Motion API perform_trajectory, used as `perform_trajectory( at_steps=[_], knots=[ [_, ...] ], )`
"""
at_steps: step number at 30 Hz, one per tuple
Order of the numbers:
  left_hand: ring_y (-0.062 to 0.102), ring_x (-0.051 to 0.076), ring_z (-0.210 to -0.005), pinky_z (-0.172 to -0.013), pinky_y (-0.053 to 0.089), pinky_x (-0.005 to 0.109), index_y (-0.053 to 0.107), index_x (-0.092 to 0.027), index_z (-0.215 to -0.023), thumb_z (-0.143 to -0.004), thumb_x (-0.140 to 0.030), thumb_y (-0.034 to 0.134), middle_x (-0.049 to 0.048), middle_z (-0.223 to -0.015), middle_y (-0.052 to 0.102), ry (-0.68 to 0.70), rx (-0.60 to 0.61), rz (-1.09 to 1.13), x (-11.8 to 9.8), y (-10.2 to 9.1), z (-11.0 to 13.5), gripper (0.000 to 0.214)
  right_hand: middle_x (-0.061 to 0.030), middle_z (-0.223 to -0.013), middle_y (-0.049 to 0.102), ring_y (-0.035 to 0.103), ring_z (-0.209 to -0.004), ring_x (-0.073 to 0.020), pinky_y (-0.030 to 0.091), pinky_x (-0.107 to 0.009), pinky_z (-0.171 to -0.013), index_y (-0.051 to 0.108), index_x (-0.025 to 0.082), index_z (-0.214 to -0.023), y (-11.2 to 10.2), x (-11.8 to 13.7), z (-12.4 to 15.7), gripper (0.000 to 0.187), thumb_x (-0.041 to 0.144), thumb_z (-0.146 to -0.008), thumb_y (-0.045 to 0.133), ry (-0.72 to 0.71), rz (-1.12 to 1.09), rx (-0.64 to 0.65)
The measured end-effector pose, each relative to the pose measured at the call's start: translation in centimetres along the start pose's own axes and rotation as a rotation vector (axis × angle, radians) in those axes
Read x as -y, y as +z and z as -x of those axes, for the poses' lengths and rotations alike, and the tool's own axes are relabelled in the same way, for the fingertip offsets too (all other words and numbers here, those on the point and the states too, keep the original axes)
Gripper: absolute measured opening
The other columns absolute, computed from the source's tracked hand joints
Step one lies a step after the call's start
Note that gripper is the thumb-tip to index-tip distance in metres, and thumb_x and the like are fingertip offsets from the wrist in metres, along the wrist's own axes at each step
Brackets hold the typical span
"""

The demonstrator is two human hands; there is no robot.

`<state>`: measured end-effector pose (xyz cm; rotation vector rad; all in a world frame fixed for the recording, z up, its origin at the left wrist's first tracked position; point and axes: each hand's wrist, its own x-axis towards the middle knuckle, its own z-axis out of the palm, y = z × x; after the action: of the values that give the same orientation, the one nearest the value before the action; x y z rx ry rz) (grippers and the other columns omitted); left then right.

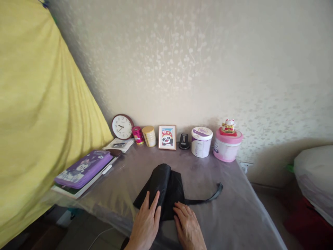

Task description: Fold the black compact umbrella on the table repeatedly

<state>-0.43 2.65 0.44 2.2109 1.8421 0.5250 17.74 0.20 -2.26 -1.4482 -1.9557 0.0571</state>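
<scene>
A black cloth [160, 185] lies folded over on itself near the front of the table, its thin fabric slightly shiny. From its right side a narrow dark strap [208, 199] trails across the table and curls up at the end. My left hand [147, 220] rests on the folded left part with its fingers spread. On the lower right edge of the cloth lies my right hand [188, 222], fingers lightly bent and close together, thumb a little apart. Neither hand is wrapped round the fabric.
The grey-covered table [234, 211] holds a purple case [85, 168] on books at left. Along the wall stand a clock [122, 126], a pink can [137, 135], a panda picture [167, 137], a white tub [201, 142] and a pink-lidded tub [227, 151]. A yellow curtain [47, 104] hangs left.
</scene>
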Motion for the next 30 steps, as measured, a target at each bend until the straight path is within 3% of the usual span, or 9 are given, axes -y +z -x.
perform_trajectory(
  at_steps=[2,5,8,11,14,17,21,27,30],
  knots=[
    [0.042,0.031,-0.126,-0.093,0.043,0.041,0.023,-0.027,-0.144,-0.089,-0.044,0.039,0.0128,-0.150,0.022,0.006,0.005,-0.031,-0.2,-0.2,0.3,0.059,-0.0049,-0.115,0.064,0.058,-0.108,-0.0211,0.046,-0.035,-0.090,0.062,0.022,-0.107,0.1,0.0,0.1,0.029,0.012,-0.085,0.046,0.004,0.006,-0.018],
    [0.040,0.031,-0.127,-0.097,0.037,0.041,0.016,-0.025,-0.145,-0.082,-0.037,0.053,0.0156,-0.151,0.017,-0.040,0.038,-0.145,-0.7,-0.8,0.6,0.074,-0.0065,-0.113,0.064,0.057,-0.107,-0.0217,0.046,-0.035,-0.089,0.062,0.020,-0.107,0.4,-0.2,0.2,0.027,0.015,-0.088,0.043,0.036,0.041,-0.078],
    [0.044,0.032,-0.122,-0.092,0.038,0.042,0.010,-0.028,-0.145,-0.080,-0.032,0.056,0.0182,-0.143,0.030,-0.149,0.117,-0.263,-1.1,-1.7,0.6,0.080,-0.0086,-0.112,0.064,0.057,-0.106,-0.0230,0.046,-0.036,-0.088,0.061,0.018,-0.107,0.6,-0.4,0.3,0.025,0.018,-0.090,0.042,0.061,0.078,-0.145],
    [0.059,0.029,-0.102,-0.079,0.044,0.036,0.004,-0.030,-0.145,-0.085,-0.031,0.051,0.0168,-0.125,0.048,-0.228,0.208,-0.264,-1.2,-2.8,0.4,0.076,-0.0093,-0.111,0.064,0.057,-0.105,-0.0240,0.046,-0.037,-0.087,0.061,0.018,-0.105,0.7,-0.6,0.4,0.024,0.019,-0.090,0.043,0.065,0.090,-0.183],
    [0.064,0.024,-0.084,-0.072,0.046,0.031,0.002,-0.027,-0.146,-0.087,-0.029,0.048,0.0108,-0.101,0.060,-0.237,0.266,-0.118,-0.8,-3.6,0.2,0.075,-0.0093,-0.110,0.064,0.057,-0.106,-0.0239,0.046,-0.037,-0.087,0.061,0.017,-0.104,0.8,-0.6,0.5,0.023,0.019,-0.090,0.043,0.076,0.081,-0.184],
    [0.065,0.017,-0.067,-0.064,0.047,0.024,0.001,-0.027,-0.146,-0.086,-0.025,0.047,0.0055,-0.092,0.064,-0.224,0.292,0.181,-0.2,-3.7,0.2,0.075,-0.0092,-0.109,0.064,0.057,-0.105,-0.0236,0.046,-0.037,-0.088,0.062,0.017,-0.104,0.9,-0.7,0.6,0.023,0.018,-0.090,0.043,0.084,0.068,-0.186],
    [0.051,0.010,-0.036,-0.039,0.040,0.019,-0.006,-0.028,-0.145,-0.089,-0.027,0.041,0.0000,-0.079,0.066,-0.344,0.309,0.493,0.3,-3.2,0.4,0.073,-0.0098,-0.109,0.064,0.057,-0.104,-0.0234,0.046,-0.038,-0.089,0.062,0.017,-0.103,1.0,-0.8,0.6,0.023,0.017,-0.090,0.043,0.088,0.044,-0.185],
    [0.048,0.011,-0.032,-0.033,0.035,0.016,0.000,-0.024,-0.146,-0.087,-0.032,0.050,-0.0090,-0.046,0.051,-0.385,0.249,0.597,0.0,-4.0,0.6,0.078,-0.0098,-0.105,0.064,0.058,-0.098,-0.0228,0.048,-0.038,-0.086,0.062,0.017,-0.100,0.9,-0.9,0.7,0.022,0.016,-0.089,0.042,0.087,-0.022,-0.226],
    [0.045,0.010,-0.030,-0.033,0.035,0.016,0.003,-0.025,-0.146,-0.086,-0.033,0.052,-0.0090,-0.046,0.052,-0.390,0.210,0.625,-0.2,-4.9,0.6,0.078,-0.0088,-0.099,0.065,0.059,-0.093,-0.0215,0.050,-0.037,-0.082,0.062,0.019,-0.097,0.6,-0.9,0.5,0.021,0.018,-0.090,0.043,0.083,-0.098,-0.264]
  ],
)
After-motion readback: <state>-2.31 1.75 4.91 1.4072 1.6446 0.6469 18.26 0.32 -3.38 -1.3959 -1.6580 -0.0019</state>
